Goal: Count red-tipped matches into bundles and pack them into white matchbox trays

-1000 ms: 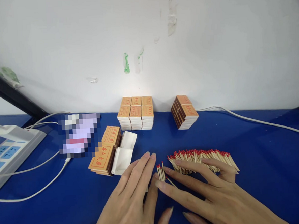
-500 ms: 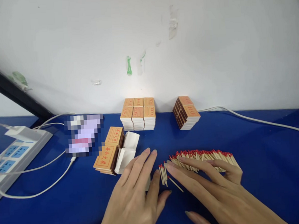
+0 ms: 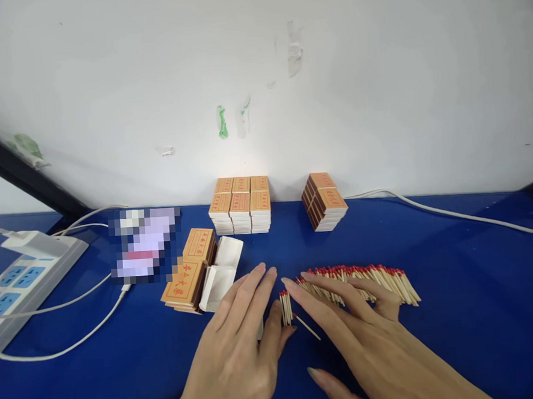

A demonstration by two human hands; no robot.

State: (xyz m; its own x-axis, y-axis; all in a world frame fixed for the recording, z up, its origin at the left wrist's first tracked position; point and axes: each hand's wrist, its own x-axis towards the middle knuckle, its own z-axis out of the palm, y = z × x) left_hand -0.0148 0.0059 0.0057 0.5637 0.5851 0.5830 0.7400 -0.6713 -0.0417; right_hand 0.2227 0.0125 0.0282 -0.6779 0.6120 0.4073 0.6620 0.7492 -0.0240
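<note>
Flanking a match bundle, left hand spread flat, right hand spread

head cam | worn, faces forward-down | close over blue table

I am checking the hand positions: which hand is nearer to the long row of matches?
Right. The right hand rests on the long row of matches; the left hand is apart, to the left of it.
</note>
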